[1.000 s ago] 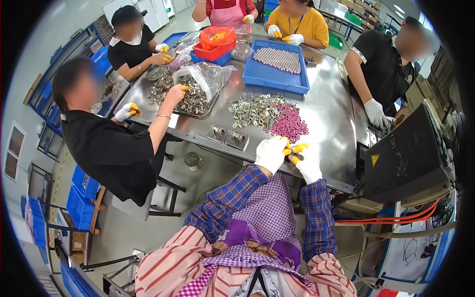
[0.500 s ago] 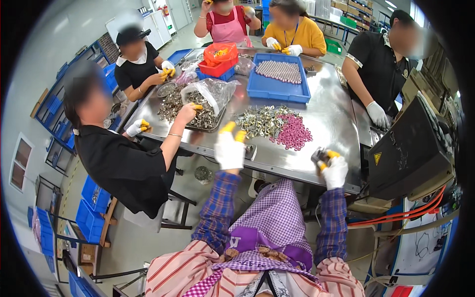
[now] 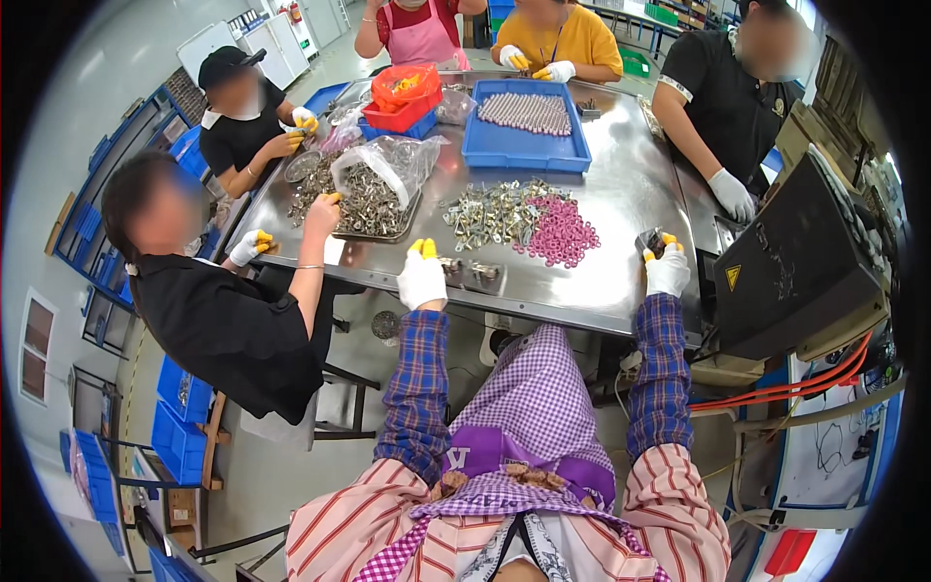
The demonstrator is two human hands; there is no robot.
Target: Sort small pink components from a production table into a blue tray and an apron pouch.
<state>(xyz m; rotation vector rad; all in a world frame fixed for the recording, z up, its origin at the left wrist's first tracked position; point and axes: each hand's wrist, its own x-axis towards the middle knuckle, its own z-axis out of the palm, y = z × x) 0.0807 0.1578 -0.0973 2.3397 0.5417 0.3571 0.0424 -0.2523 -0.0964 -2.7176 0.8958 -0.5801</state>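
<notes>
My left hand (image 3: 423, 275), in a white glove with yellow fingertips, reaches over the table's near edge. Its fingers stretch forward, and nothing shows in them. Right beside it lies a small metal fixture (image 3: 482, 277) at the edge. My right hand (image 3: 667, 269), gloved alike, is closed round a small dark metal piece (image 3: 647, 242) near the table's right side; the fingers partly hide it. Between and beyond my hands, a heap of small metal fittings (image 3: 485, 215) runs into a pile of pink rings (image 3: 562, 233).
A metal-topped table (image 3: 621, 209) fills the middle. On it stand a tray of metal parts (image 3: 388, 231), a blue tray of pale cylinders (image 3: 529, 158) and a red bin (image 3: 402, 114). Several co-workers surround it, one close at my left (image 3: 223, 281). A dark machine box (image 3: 795, 262) flanks the right.
The whole view has shifted slightly. My left hand has drawn down to the table edge beside the fixture, its fingers closer together. My right hand has moved farther out with the dark piece.
</notes>
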